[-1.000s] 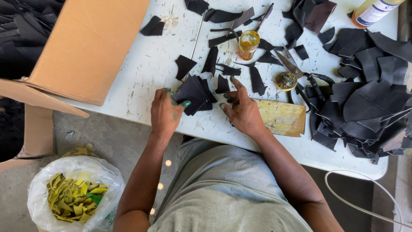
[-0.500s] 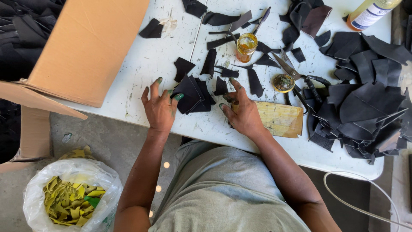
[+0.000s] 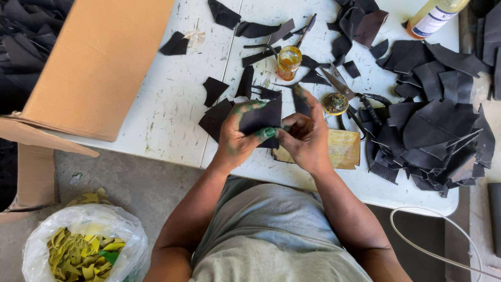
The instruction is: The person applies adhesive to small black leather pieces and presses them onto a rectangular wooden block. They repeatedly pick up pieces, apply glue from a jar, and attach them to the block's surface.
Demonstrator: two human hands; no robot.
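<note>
Far left: plastic bag (image 3: 83, 245) of yellow scraps on the floor, cardboard box (image 3: 99, 62) over the white table (image 3: 172, 115). Centre: left hand (image 3: 237, 138), green-stained, curled around a black leather piece (image 3: 261, 117) lifted just above the table edge. Right hand (image 3: 305, 137) pinching its near edge, forefinger raised. Further right: small glue tin (image 3: 334, 103), scissors (image 3: 347, 91), black leather pile (image 3: 433, 136).

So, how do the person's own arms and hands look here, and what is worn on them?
Both arms are bare, with no sleeves, gloves, watch or rings visible. The left hand carries green smears on its fingers and back; the right hand shows green stains on its fingertips. A grey shirt covers the torso.
</note>
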